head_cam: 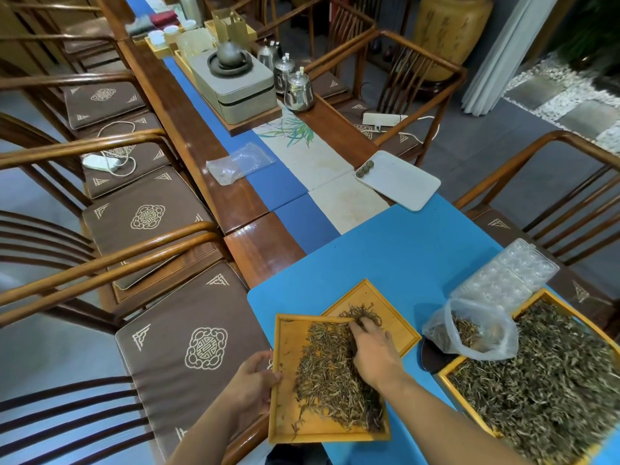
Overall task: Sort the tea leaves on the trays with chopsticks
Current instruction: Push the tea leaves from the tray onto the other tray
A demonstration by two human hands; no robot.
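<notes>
A wooden tray (288, 350) lies tilted in front of me, its right half covered with dry tea leaves (332, 374). My left hand (255, 379) grips its left edge, thumb on the rim. My right hand (374, 354) lies on the leaves, its bent fingertips at the tray's far edge. That edge overlaps a second wooden tray (397, 318), which holds a small clump of darker leaves (367, 315). A larger tray (446, 371) on the right is full of leaves (543, 374). No chopsticks are visible.
An open plastic bag (469, 333) with some leaves sits between the trays on a dark object (431, 359). A clear blister mould (513, 273), a white tray (402, 182) and a tea set (235, 78) lie farther along the blue-covered table (385, 256). Wooden chairs (161, 216) line both sides.
</notes>
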